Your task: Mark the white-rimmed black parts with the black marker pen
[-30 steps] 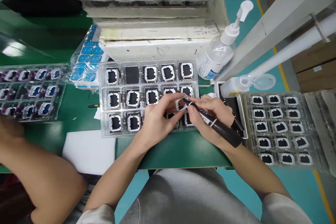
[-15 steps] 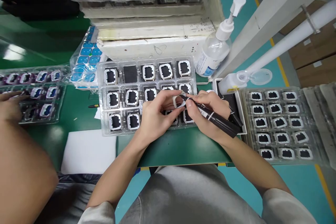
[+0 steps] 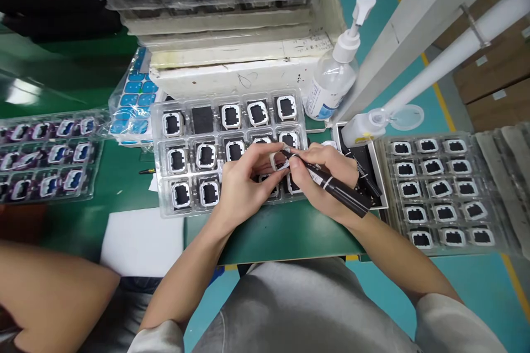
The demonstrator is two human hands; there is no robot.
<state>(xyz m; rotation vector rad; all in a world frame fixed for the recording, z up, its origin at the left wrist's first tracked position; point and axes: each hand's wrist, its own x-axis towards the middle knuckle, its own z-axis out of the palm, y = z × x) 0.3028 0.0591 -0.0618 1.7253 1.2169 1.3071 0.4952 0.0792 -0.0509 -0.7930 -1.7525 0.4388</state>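
Observation:
My left hand (image 3: 245, 182) is closed on a small white frame (image 3: 275, 162), held above the clear plastic tray (image 3: 188, 138). In my right hand (image 3: 327, 174) is a black marker (image 3: 345, 196), its tip end at the frame and its thick end pointing down to the right. The fingers of both hands almost meet around the frame and partly hide it. Rows of white frames with dark centres sit in the tray's pockets; one top-row pocket shows only a dark square (image 3: 202, 119).
Behind the tray stands a white box (image 3: 186, 80) under stacked trays. A pump bottle (image 3: 333, 83) and a small open box (image 3: 383, 198) are to its right. Another filled tray (image 3: 439, 176) lies far right. A person's arm (image 3: 53, 292) is at lower left, near white foam (image 3: 143, 240).
The other person's hand has left the purple-toned tray at left, and that arm is lower now. My hands keep nearly the same pose on the frame and marker; the view has shifted slightly.

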